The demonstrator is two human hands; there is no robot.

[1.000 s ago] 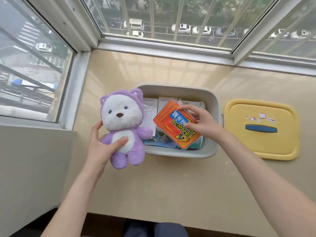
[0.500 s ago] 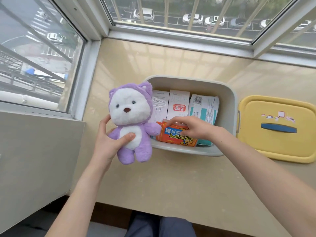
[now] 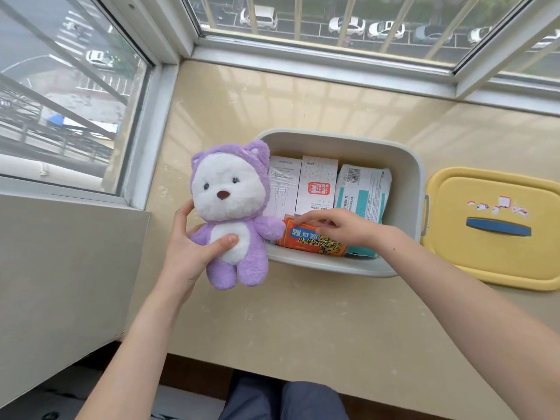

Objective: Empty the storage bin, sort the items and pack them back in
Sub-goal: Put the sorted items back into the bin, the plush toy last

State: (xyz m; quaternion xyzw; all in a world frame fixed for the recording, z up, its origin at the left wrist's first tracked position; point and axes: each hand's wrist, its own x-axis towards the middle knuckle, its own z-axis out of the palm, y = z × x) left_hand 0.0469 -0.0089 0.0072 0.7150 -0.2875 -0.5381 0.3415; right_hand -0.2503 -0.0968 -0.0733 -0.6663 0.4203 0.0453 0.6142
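Note:
A grey storage bin (image 3: 406,165) stands on the beige sill. My left hand (image 3: 191,253) grips a purple and white plush bear (image 3: 233,207) upright just left of the bin, thumb across its belly. Inside the bin, my right hand (image 3: 339,227) holds a stack of orange packets (image 3: 309,242) standing against the near wall. Behind them stand two white boxes (image 3: 303,186) and a white and teal packet (image 3: 363,189).
The bin's yellow lid (image 3: 494,256) with a blue handle lies flat to the right. Window frames close off the sill at the back and left. A grey ledge (image 3: 60,283) sits at the left, and the sill's front edge runs below my arms.
My right hand has lowered the orange packets from above the bin down into it, against the near wall. The bear stays in my left hand, and the view has shifted left.

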